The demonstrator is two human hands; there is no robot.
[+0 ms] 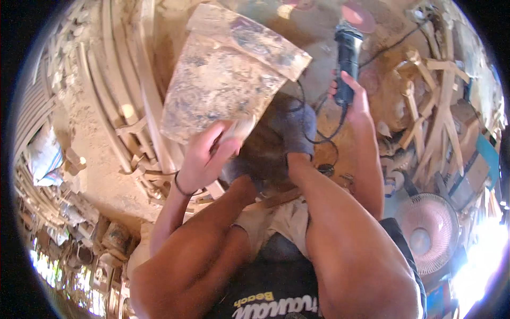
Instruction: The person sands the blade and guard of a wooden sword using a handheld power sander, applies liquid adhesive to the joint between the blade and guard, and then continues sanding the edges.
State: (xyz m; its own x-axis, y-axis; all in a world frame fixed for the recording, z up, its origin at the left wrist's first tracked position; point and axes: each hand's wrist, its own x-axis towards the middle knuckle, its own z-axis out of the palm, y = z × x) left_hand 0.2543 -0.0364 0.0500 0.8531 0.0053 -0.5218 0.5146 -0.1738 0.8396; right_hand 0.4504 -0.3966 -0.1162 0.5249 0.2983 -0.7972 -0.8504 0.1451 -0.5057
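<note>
Left hand: the left hand (204, 157) is curled closed around a small, pale, rounded wooden piece (239, 129), smooth and light against the skin; a dark band circles the wrist.
Right hand: the right hand (355, 98) has its grip wrapped around the black barrel of an angle grinder (348, 53), held out ahead with a reddish sanding disc (358, 16) at its far end.
Cord: a thin black cord (319, 135) loops down from the grinder over a grey sock-covered foot (295, 125).
Slab: a thick, rough wooden slab (223, 80), blotched grey and tan, with a broad flat face and a blocky upper edge, just beyond the left hand; the wooden piece sits at its lower edge.
Floor: dusty, sandy floor (101, 175), open only in a narrow strip on the left.
Left side: long curved wooden strips (122, 90) lie stacked, crowding the slab's left edge.
Right side: a jumble of pale carved wooden parts (430, 101) and a pink fan (427, 226) close in near the right arm.
</note>
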